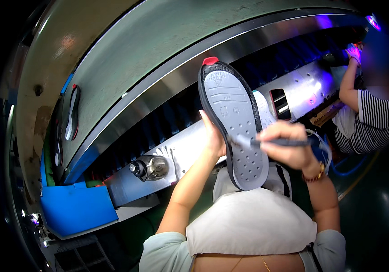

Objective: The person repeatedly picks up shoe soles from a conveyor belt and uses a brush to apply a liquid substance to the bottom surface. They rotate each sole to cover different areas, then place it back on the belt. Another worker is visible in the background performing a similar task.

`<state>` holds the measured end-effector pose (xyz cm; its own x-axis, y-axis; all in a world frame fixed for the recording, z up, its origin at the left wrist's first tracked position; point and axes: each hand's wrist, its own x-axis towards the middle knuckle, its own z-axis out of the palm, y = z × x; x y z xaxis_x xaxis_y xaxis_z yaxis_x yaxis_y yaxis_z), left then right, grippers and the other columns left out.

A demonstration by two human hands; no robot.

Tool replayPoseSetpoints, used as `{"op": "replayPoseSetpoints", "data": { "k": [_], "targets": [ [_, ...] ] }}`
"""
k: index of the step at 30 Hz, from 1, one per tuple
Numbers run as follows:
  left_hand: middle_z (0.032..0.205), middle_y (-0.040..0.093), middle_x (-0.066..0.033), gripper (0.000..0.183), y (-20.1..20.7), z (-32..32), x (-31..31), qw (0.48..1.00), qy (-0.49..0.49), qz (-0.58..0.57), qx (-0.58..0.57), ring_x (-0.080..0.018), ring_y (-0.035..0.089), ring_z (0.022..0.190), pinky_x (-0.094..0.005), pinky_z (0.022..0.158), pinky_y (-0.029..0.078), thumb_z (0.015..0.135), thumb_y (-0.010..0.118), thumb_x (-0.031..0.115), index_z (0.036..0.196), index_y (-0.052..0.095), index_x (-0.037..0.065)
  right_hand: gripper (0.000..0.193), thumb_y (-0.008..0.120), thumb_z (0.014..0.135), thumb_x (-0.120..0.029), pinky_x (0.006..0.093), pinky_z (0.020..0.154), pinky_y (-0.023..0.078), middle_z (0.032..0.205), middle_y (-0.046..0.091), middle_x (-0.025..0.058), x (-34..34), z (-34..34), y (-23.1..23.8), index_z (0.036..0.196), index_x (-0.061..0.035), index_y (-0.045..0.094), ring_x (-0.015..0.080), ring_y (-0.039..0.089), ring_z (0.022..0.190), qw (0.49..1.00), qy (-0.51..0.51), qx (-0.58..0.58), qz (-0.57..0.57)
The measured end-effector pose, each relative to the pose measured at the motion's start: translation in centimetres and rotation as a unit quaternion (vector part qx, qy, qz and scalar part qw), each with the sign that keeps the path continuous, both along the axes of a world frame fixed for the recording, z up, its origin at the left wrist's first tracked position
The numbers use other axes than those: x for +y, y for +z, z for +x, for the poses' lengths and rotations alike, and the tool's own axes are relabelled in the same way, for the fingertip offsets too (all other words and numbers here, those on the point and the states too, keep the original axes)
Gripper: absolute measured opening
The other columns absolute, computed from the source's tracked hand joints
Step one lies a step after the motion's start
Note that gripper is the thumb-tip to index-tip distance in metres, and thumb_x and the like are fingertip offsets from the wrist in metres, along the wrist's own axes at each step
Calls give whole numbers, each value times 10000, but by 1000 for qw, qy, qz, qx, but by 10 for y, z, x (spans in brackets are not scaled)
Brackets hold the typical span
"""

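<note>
Left hand point(215, 138) partly hiding behind the grey shoe sole point(231, 102) it is gripping, right hand point(292, 155) grasping a dark-handled tool point(290, 143), its tip point(242, 140) blurring.

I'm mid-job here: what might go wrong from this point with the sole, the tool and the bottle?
The left hand grips the sole at its left edge, so it might twist under pressure. The dark-handled tool in the right hand could stray onto the black rim. The bottle beside the left forearm might get knocked.
</note>
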<state>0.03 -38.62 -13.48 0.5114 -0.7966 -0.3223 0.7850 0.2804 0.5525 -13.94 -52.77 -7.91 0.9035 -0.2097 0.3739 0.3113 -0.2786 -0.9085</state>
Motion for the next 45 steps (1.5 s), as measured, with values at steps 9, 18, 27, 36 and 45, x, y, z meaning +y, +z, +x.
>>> {"op": "replayPoseSetpoints", "data": {
  "k": [9,18,27,36,45],
  "targets": [
    [1192,455,-111,888,36,-11,-14,997,71,2,-40,-232,469,1049,-370,899,387,712,199,768,1262,350,87,155,668,666,-30,220,645,458,768,634,97,-14,43,19,815,4,643,116,594,715,992,113,-32,49],
    [1276,377,-78,841,42,-11,3,964,187,47,-182,-232,404,1120,-350,964,315,752,190,732,1299,299,103,140,672,645,-7,245,646,466,778,639,100,-10,32,27,783,0,649,147,604,708,987,131,-89,-13],
    [1237,360,-262,1036,44,11,-1,955,129,-186,-191,-399,426,1079,-489,910,360,644,157,824,1323,190,43,176,709,632,-49,229,669,404,734,592,27,-5,10,34,803,-57,670,118,514,720,991,111,-33,-69],
    [1230,344,-298,1024,62,19,-2,933,120,-272,-205,-430,411,1074,-506,900,363,635,226,827,1329,203,74,185,696,634,-34,243,648,387,792,647,32,-4,-4,30,813,-66,666,118,487,691,990,132,-7,-54],
    [1255,319,-286,1009,62,22,-3,933,129,-251,-222,-425,399,1095,-530,918,332,643,226,819,1337,187,88,184,693,624,-2,245,690,421,823,654,45,-11,-17,16,802,-33,659,128,536,785,988,151,28,-16]
  ]
}}
